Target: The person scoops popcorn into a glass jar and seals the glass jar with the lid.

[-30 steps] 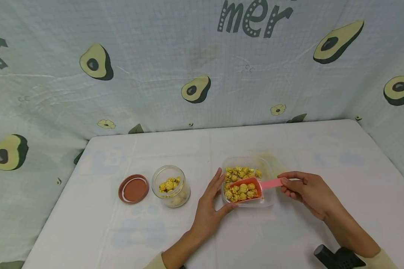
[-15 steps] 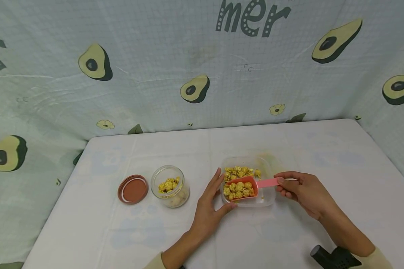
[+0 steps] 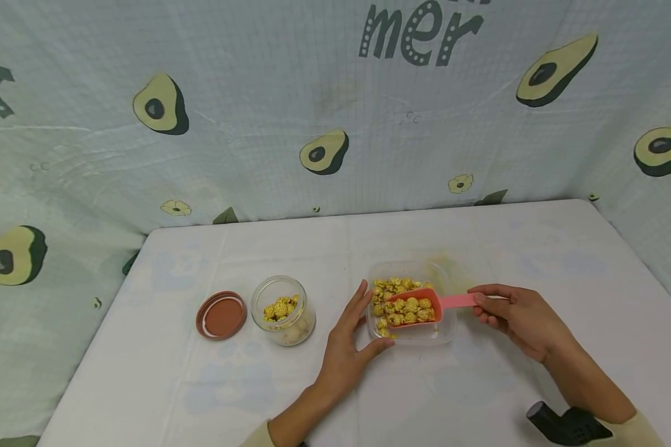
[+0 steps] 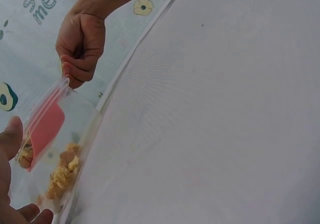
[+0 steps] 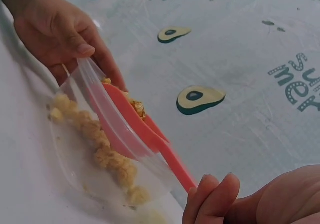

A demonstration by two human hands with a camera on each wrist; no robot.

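Note:
My right hand (image 3: 514, 316) pinches the end of a pink scoop's handle, its thumb and curled fingers closed on it. The scoop (image 3: 459, 301) lies level, heaped with yellow popcorn (image 3: 410, 310), and overlaps the clear plastic container (image 3: 425, 336). In the right wrist view, the scoop's bowl (image 5: 131, 115) reaches above the container's rim, and popcorn (image 5: 107, 154) shows through the wall below. My left hand (image 3: 343, 354) holds the container's left side, thumb at the near corner and fingers along the far part. From the left wrist, popcorn (image 4: 62, 176) shows at the container's bottom.
Left of the container stands a glass jar (image 3: 299, 332) without its lid, partly filled with popcorn. A reddish-brown lid (image 3: 222, 316) lies beside it on the white-covered table (image 3: 145, 372). Behind rises a pale curtain (image 3: 246, 167) with avocado prints.
The scoop with its popcorn first shifted slightly left, then moved right and a little away from me, uncovering popcorn at the container's near left corner. My left hand has stayed put.

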